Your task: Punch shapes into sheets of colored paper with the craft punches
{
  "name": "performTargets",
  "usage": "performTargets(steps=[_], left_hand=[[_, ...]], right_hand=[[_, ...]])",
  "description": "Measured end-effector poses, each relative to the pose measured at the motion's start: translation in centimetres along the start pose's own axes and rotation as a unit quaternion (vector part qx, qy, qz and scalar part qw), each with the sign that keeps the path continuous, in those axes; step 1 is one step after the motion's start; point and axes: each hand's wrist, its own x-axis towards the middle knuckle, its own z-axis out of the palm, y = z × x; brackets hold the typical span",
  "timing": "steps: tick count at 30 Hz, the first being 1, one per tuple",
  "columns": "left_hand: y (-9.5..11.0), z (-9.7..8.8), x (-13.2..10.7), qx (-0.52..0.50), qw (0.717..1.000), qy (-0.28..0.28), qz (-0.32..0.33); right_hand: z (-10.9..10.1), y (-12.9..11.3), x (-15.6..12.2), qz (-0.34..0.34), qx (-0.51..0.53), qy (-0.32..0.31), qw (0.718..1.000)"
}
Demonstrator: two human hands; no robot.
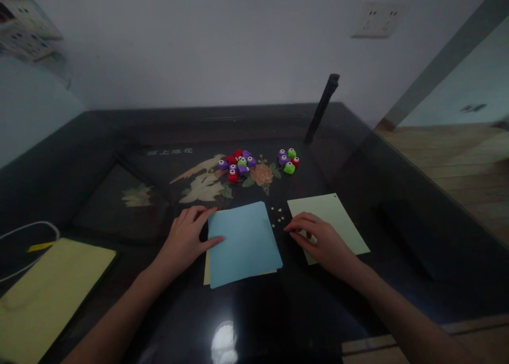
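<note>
A stack of blue paper sheets (pixel 244 247) lies on the dark table, with a yellowish sheet showing beneath it. My left hand (pixel 191 231) rests at the stack's left edge, thumb on the blue paper and fingers stretched out. Just right of the stack are several tiny pale paper cutouts (pixel 279 210). My right hand (pixel 318 239) is over the left part of a pale green sheet (pixel 338 215), thumb and forefinger brought together near the cutouts. Whatever sits between those fingertips is too small to make out. A small dark hole or spot shows in the green sheet's far right corner.
Beyond the paper stand colourful small craft punches (pixel 238 165) in a larger cluster, and a smaller punch group (pixel 288 160) to the right. A black upright post (pixel 323 107) rises behind them. Yellow paper (pixel 59 290) and a white cable (pixel 43 223) lie at left.
</note>
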Motion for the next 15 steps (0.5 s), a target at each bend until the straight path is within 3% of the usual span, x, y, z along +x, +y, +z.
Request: performTargets(steps=[8,15], left_hand=[[-1.5,0.7,0.0,-0.035,0.999,0.014,0.024],[-1.5,0.7,-0.1,-0.048,0.998,0.028,0.042]], right_hand=[[0.2,0.5,-0.6,0.003,0.031,0.003,0.999],[0.6,0.0,-0.7,-0.023,0.020,-0.018,0.999]])
